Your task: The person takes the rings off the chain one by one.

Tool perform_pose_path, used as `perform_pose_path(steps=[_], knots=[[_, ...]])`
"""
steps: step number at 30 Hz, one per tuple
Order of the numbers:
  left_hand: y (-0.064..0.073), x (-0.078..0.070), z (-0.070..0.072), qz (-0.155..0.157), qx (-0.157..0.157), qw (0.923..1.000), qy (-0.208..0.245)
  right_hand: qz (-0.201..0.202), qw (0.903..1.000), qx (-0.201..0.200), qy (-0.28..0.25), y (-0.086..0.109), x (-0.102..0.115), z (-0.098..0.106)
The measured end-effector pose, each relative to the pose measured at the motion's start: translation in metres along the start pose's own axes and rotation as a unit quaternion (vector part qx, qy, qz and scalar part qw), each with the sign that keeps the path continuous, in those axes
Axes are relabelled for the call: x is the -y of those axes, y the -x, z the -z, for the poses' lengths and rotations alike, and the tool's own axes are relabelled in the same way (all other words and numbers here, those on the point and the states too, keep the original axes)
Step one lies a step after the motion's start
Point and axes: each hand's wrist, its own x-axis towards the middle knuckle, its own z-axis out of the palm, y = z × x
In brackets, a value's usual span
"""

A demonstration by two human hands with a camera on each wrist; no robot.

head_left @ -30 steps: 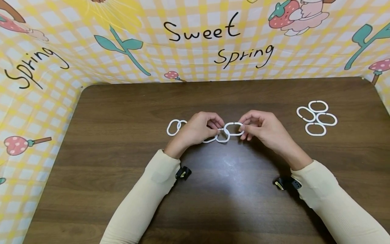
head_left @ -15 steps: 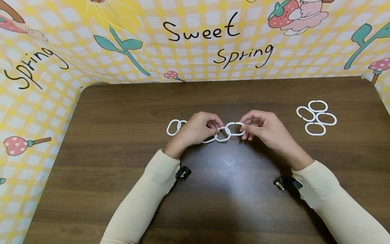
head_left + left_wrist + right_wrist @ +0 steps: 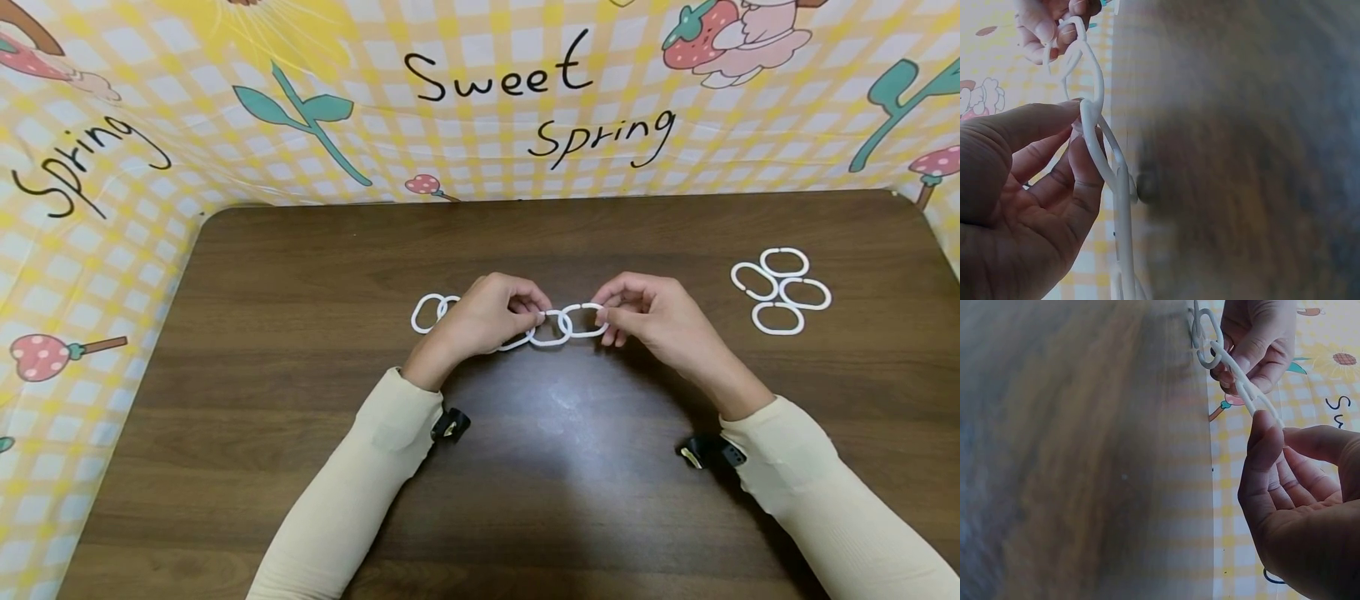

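Note:
A chain of white oval plastic links runs between the two hands above the brown table (image 3: pixel 300 467). My right hand (image 3: pixel 656 317) pinches the chain's end link (image 3: pixel 585 334) between thumb and index finger. Hooked through it is a second link (image 3: pixel 551 343), and my left hand (image 3: pixel 495 317) pinches around where that one meets a third. Part of the chain passes behind the left hand; its far links (image 3: pixel 417 315) lie on the table to the left. From the left wrist, a link (image 3: pixel 1124 231) hangs below the thumb and fingertips. The right wrist view shows the links (image 3: pixel 1235 370) stretching between both hands.
Several loose white links (image 3: pixel 777 319) lie in a small group at the right of the table. A yellow checked cloth (image 3: pixel 480 125) stands along the back and left edges. Black wrist cameras (image 3: pixel 452 424) sit at both cuffs.
My right hand has drawn slightly to the right with the end link, and the overlap between it and the second link has narrowed. The left hand has stayed nearly still.

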Motion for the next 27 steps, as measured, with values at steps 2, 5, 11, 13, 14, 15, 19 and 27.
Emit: perform_pose_path(steps=[2,5,11,13,14,15,19,27], knots=[[-0.0001,-0.0002,0.0,-0.004,-0.002,1.0,-0.001,-0.002,1.0,0.0,0.002,-0.0001,-0.0002,0.0002],[-0.0001,-0.0009,0.0,-0.009,-0.006,0.9999,-0.004,-0.004,1.0,0.0,0.004,-0.0001,-0.0003,0.0006],[0.0001,-0.002,-0.001,-0.023,-0.01,0.9997,-0.004,-0.008,1.0,0.003,0.003,0.0008,-0.0001,0.0012],[0.0,-0.0024,-0.0014,-0.027,-0.01,0.9996,-0.002,-0.009,1.0,0.004,0.001,0.0006,-0.0005,0.0012],[-0.0001,-0.0024,-0.0016,-0.029,-0.01,0.9995,-0.002,-0.008,1.0,0.004,0.0,0.0005,-0.0008,0.0012],[-0.0002,-0.0025,-0.0017,-0.03,-0.011,0.9995,-0.001,-0.008,1.0,0.004,0.0,0.0004,-0.001,0.0012],[-0.0002,-0.0023,-0.0022,-0.032,-0.012,0.9994,-0.001,-0.006,1.0,0.005,0.0,0.0003,-0.0015,0.0012],[-0.0003,-0.0013,-0.0032,-0.036,-0.011,0.9993,0.001,-0.009,0.9999,0.004,0.0,0.0001,-0.0015,0.0008]])
